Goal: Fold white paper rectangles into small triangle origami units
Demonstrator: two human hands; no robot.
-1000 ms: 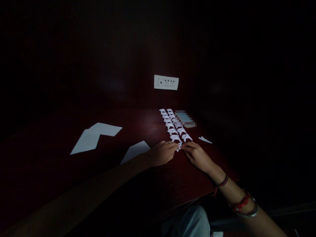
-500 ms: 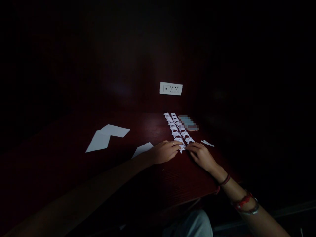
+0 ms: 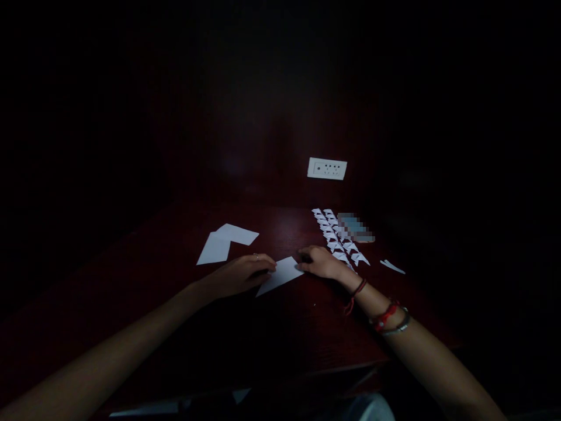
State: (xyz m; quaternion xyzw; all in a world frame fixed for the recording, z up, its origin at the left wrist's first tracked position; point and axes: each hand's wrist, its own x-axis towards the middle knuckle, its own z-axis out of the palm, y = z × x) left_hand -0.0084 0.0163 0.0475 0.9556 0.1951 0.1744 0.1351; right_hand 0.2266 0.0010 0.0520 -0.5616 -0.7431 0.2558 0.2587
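A small white paper sheet (image 3: 280, 275) lies on the dark red table (image 3: 284, 327). My left hand (image 3: 239, 273) rests on its left edge, fingers curled loosely against the paper. My right hand (image 3: 319, 262) touches the sheet's right corner with its fingertips. Just right of that hand, two rows of small folded white paper pieces (image 3: 337, 237) run away toward the wall. The room is very dark, so finger detail is hard to read.
A larger folded white sheet (image 3: 225, 242) lies to the left. A phone-like object (image 3: 356, 228) sits beside the rows, and a thin paper scrap (image 3: 392, 266) lies further right. A white wall socket (image 3: 326, 168) is on the back panel. The table's near edge runs below my arms.
Both hands left the near end of the folded-piece rows and moved left to the small white sheet. The view has shifted left as well.
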